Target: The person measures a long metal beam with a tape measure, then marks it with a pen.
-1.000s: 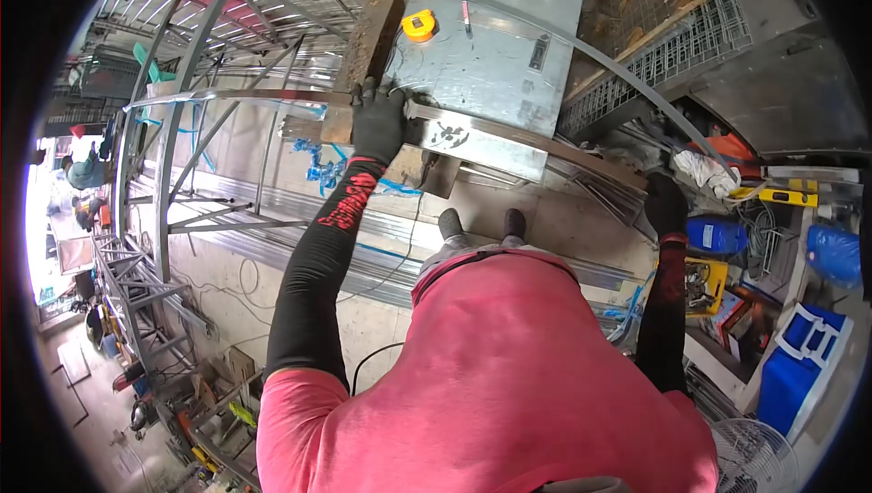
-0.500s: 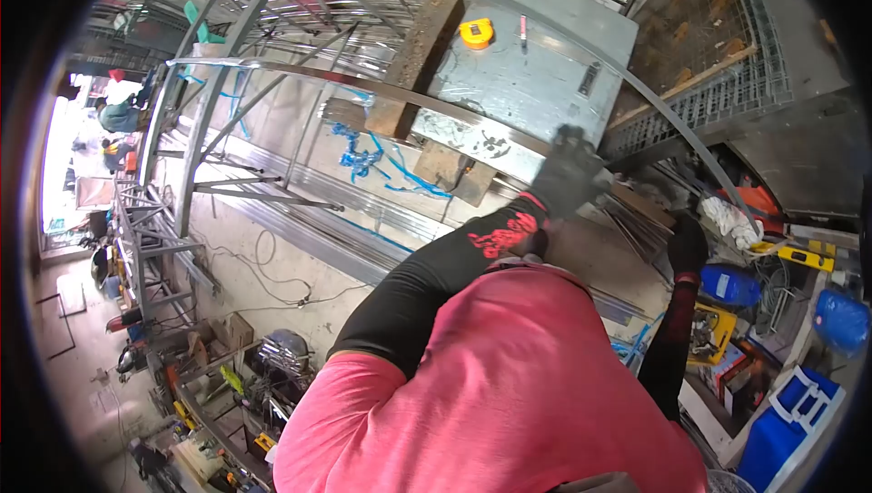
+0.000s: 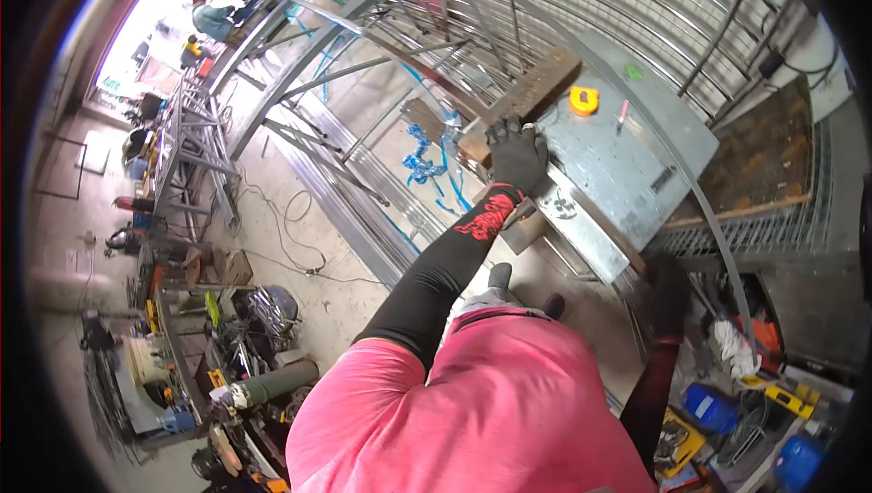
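A long metal bar (image 3: 595, 216) runs from the frames at the upper left, over the timber block and along the near edge of the metal-topped table (image 3: 627, 161). My left hand (image 3: 518, 155), in a dark glove, lies over the bar beside the timber block (image 3: 536, 89), with its fingers bent across it. At the bar's near end is my right hand (image 3: 668, 298), also gloved. It looks closed around that end, though the fingers are dark and blurred. A yellow tape measure (image 3: 584, 100) and a red-and-white marker (image 3: 622, 117) lie on the tabletop.
Grey steel frames (image 3: 300, 75) stand at the left, with blue strapping (image 3: 422, 161) beside the bar. A curved grey strip (image 3: 668, 139) arches over the table. Tools and blue containers (image 3: 710, 408) crowd the right. A person (image 3: 213, 19) is at the far left.
My left hand has moved along the bar, away from my right hand, to the timber block. The view has turned, so the table appears farther right and lower.
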The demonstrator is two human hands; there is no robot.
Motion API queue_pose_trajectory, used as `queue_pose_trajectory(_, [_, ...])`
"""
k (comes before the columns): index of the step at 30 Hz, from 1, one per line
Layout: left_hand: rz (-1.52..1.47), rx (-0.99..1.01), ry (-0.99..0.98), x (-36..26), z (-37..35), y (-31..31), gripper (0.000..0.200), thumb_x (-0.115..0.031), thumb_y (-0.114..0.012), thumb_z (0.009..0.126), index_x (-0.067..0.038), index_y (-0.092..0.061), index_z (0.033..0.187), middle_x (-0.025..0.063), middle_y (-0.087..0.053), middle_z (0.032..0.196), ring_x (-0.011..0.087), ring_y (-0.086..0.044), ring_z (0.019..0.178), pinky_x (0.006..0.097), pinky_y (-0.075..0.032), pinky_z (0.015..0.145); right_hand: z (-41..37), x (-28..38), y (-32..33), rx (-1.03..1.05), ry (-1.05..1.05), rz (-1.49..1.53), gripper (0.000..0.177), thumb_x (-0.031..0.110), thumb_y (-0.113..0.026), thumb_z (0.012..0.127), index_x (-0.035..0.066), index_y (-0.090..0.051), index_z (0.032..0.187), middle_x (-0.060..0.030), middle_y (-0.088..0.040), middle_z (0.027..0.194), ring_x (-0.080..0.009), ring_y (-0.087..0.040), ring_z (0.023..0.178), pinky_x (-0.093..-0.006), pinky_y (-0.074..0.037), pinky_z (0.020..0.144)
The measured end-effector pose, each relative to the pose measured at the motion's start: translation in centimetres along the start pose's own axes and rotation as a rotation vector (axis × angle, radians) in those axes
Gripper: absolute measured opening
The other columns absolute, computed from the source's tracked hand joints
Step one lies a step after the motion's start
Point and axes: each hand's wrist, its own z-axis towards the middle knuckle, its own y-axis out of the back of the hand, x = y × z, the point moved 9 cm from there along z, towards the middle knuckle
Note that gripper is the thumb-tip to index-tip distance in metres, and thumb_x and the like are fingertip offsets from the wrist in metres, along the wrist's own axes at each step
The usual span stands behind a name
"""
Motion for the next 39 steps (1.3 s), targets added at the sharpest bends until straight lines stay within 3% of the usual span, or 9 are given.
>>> queue_pose_trajectory(10, [0.08,0.12,0.429,9.5,6.0,-1.0,0.057,-0.036,-0.052,0.098,-0.009,-0.055,0.149,0.0307,-0.033,0.165,0.0539,-0.021,0.155,0.0619,-0.012,0.127,5.4,2.9,-9.6,0.408,-0.127,0.174,0.029,0.025,-0.068,0.08,0.005,-0.07,0.101,-0.0218,-0.069,0.078,-0.0436,-0.068,0.075,-0.0516,-0.053,0.066])
queue_pose_trajectory(20, [-0.175,0.126,0.948,29.7,17.7,-0.7,0.059,-0.029,-0.061,0.091,-0.025,-0.056,0.15,0.0291,-0.035,0.163,0.0564,-0.041,0.143,0.0572,-0.041,0.116,6.8,6.1,-7.6,0.418,-0.207,-0.036,0.033,0.032,-0.075,0.086,0.011,-0.073,0.111,-0.0179,-0.073,0.087,-0.0373,-0.073,0.079,-0.0489,-0.055,0.068])
queue_pose_trajectory(27, [0.241,0.054,0.701,51.0,32.4,-4.9,0.059,-0.042,-0.066,0.085,-0.014,-0.065,0.137,0.0245,-0.053,0.15,0.0521,-0.044,0.138,0.069,-0.041,0.108,5.5,3.7,-8.8,0.471,-0.186,-0.043,0.026,0.015,-0.074,0.087,0.003,-0.07,0.11,-0.0192,-0.071,0.092,-0.0387,-0.071,0.084,-0.0435,-0.056,0.074])
queue_pose_trajectory(28, [0.596,0.507,0.337,48.6,33.3,-3.8,0.027,-0.023,-0.086,0.077,-0.016,-0.085,0.102,0.0152,-0.052,0.158,0.0409,-0.051,0.142,0.0479,-0.052,0.109,5.2,3.3,-8.7,0.492,-0.182,-0.07,0.034,0.011,-0.076,0.084,0.003,-0.071,0.117,-0.02,-0.074,0.098,-0.0384,-0.072,0.089,-0.0432,-0.057,0.079])
queue_pose_trajectory(29, [0.807,0.721,0.082,45.6,34.0,-2.5,0.058,-0.031,-0.097,0.05,-0.019,-0.085,0.106,0.0129,-0.071,0.133,0.0371,-0.055,0.137,0.0428,-0.056,0.101,5.1,3.7,-8.4,0.456,-0.187,-0.047,0.034,0.008,-0.075,0.084,0.002,-0.071,0.117,-0.0193,-0.072,0.093,-0.037,-0.071,0.085,-0.0424,-0.056,0.078])
queue_pose_trajectory(30, [0.741,0.389,0.029,54.6,36.9,-7.4,0.068,-0.033,-0.101,0.034,-0.019,-0.085,0.099,0.0076,-0.075,0.125,0.034,-0.056,0.136,0.039,-0.054,0.104,5.1,3.8,-8.3,0.466,-0.196,-0.056,0.034,0.008,-0.075,0.084,0.002,-0.071,0.117,-0.0193,-0.072,0.093,-0.037,-0.071,0.085,-0.0424,-0.056,0.078])
queue_pose_trajectory(35, [0.58,0.175,0.168,53.6,34.0,-6.0,0.027,-0.028,-0.086,0.076,-0.02,-0.081,0.102,0.0076,-0.074,0.126,0.0383,-0.031,0.154,0.074,-0.038,0.109,6.1,4.9,-8.7,0.528,-0.221,-0.112,0.033,0.009,-0.074,0.083,0.002,-0.07,0.115,-0.0184,-0.064,0.081,-0.0378,-0.063,0.073,-0.0447,-0.051,0.07])
queue_pose_trajectory(36, [-0.125,-0.265,0.602,54.0,31.0,-3.7,0.06,-0.038,-0.065,0.083,-0.012,-0.064,0.137,0.0289,-0.045,0.155,0.0553,-0.04,0.139,0.0651,-0.041,0.109,6.1,4.9,-8.9,0.517,-0.215,-0.103,0.033,0.009,-0.074,0.083,0.002,-0.07,0.115,-0.0184,-0.064,0.081,-0.0378,-0.063,0.073,-0.0447,-0.051,0.07])
queue_pose_trajectory(39, [0.024,-0.215,0.547,41.8,24.3,-2.0,0.052,-0.035,-0.06,0.092,-0.007,-0.062,0.137,0.0396,-0.033,0.158,0.0617,-0.027,0.147,0.0706,-0.033,0.114,5.3,4.0,-8.7,0.508,-0.255,-0.112,0.035,0.013,-0.072,0.084,0.002,-0.069,0.117,-0.0186,-0.064,0.083,-0.0388,-0.062,0.075,-0.0447,-0.05,0.07])
